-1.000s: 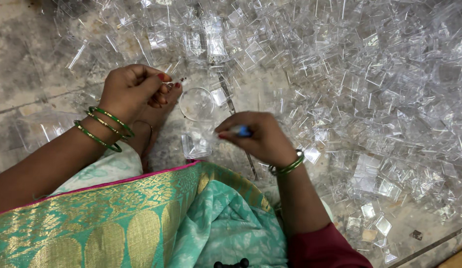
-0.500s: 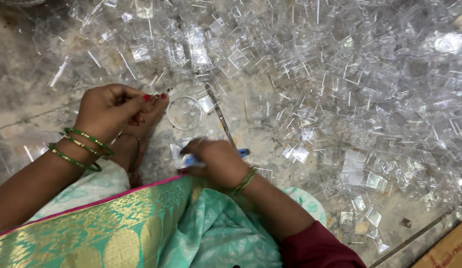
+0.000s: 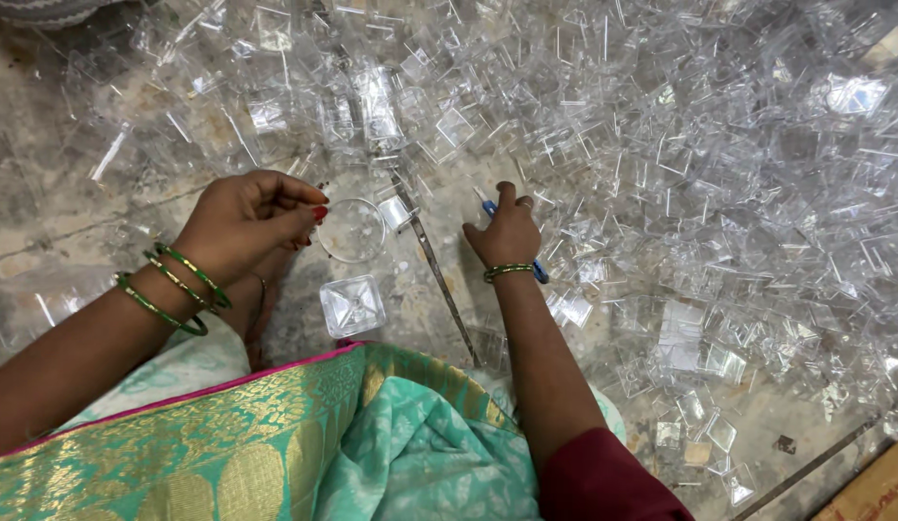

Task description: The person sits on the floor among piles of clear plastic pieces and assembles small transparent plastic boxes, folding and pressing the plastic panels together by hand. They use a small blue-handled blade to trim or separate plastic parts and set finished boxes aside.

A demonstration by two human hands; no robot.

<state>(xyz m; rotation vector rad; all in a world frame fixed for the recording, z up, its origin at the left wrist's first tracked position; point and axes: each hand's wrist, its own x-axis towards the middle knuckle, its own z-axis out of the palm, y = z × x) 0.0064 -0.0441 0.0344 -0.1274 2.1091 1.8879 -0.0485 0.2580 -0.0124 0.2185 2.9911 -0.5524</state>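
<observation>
My left hand (image 3: 244, 220) is at the left, fingers pinched on the rim of a clear round plastic lid (image 3: 351, 232) that lies against the floor. My right hand (image 3: 507, 232) reaches forward toward the heap of clear plastic pieces (image 3: 680, 145), its fingers closed around a blue-handled tool (image 3: 538, 272) whose tip shows above the knuckles. A clear square plastic box (image 3: 353, 305) sits just below the round lid, near my knee. Green bangles are on both wrists.
Clear square plastic boxes and lids cover the stone floor (image 3: 44, 222) across the top and right. A thin metal rod (image 3: 435, 265) lies between my hands. My green and gold garment (image 3: 275, 444) fills the bottom. A wooden edge (image 3: 878, 487) shows at bottom right.
My right hand pulled back toward my lap, then reached forward to the pile's edge with the blue tool. A clear square box now sits near my knee. My left hand stayed at the round lid.
</observation>
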